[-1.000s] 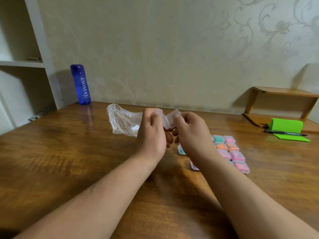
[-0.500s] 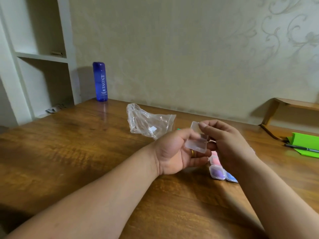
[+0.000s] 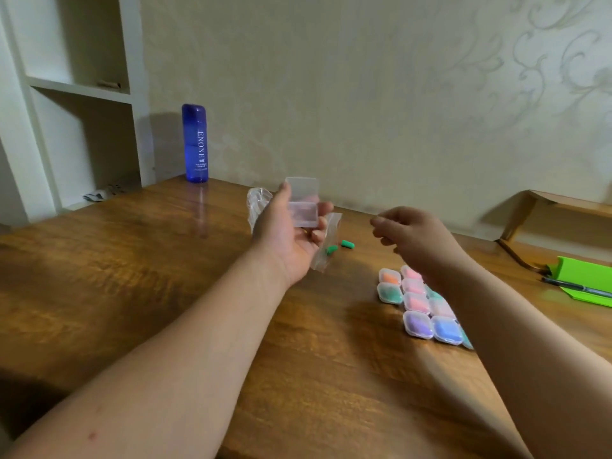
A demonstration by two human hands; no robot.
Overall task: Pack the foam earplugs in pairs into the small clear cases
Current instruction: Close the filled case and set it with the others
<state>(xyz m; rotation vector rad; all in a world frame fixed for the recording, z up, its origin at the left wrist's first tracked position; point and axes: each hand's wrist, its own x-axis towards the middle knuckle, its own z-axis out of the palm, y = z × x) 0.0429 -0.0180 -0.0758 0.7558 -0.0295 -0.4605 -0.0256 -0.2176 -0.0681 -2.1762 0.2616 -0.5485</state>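
Observation:
My left hand [image 3: 289, 236] holds a small clear case [image 3: 303, 207] above the table, its lid standing open and nothing inside. Two green foam earplugs lie on the wood beyond that hand, one [image 3: 331, 249] partly behind a clear plastic bag [image 3: 326, 241] and one [image 3: 348, 244] to its right. My right hand [image 3: 410, 238] hovers to the right of them with fingers loosely curled and nothing in it. Several filled cases [image 3: 418, 306] with coloured earplugs sit in rows at the right, partly hidden by my right forearm.
A blue bottle [image 3: 195, 144] stands at the back left by a white shelf unit [image 3: 76, 94]. A green stand [image 3: 583, 276] with a pen [image 3: 576, 288] lies at the far right near a low wooden shelf [image 3: 563, 207]. The wooden table [image 3: 132, 276] spans the view.
My right hand has let go of the case and drawn away to the right. The case now stands with its lid open in my left hand, raised higher. The green earplugs have come into sight.

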